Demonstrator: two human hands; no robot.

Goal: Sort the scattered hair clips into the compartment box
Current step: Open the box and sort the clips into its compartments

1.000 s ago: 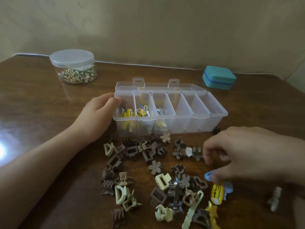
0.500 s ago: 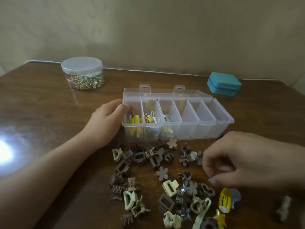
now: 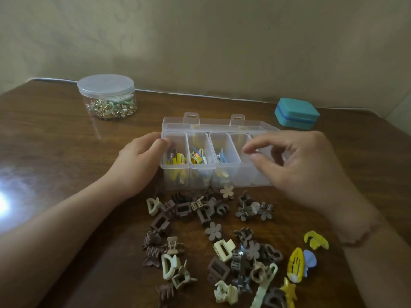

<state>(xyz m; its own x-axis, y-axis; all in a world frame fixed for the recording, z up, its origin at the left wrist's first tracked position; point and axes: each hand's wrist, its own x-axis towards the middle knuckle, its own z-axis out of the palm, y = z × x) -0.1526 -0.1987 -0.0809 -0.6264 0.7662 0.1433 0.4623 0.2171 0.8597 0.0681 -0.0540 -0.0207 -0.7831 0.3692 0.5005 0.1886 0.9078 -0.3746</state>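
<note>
Beige wall, glossy brown table [image 3: 55,152] — left hand [image 3: 138,165] grip grasping compartment box [image 3: 200,172] — right hand [image 3: 295,165] grip released.

No text, label, brand, number or sign can be read anywhere here.

Wall [image 3: 222,41]: plain, beige to olive, faint swirl pattern in the surface, evenly lit, slightly darker toward upper left. Second wall face visible at far right edge, meeting the first at a corner. Desk [image 3: 55,141]: dark brown wood veneer, visible grain, glossy finish. Bright white glare spot on desk at far left edge; light source itself out of frame. Thin pale line [image 3: 200,94] runs along the junction of desk and wall.
</note>
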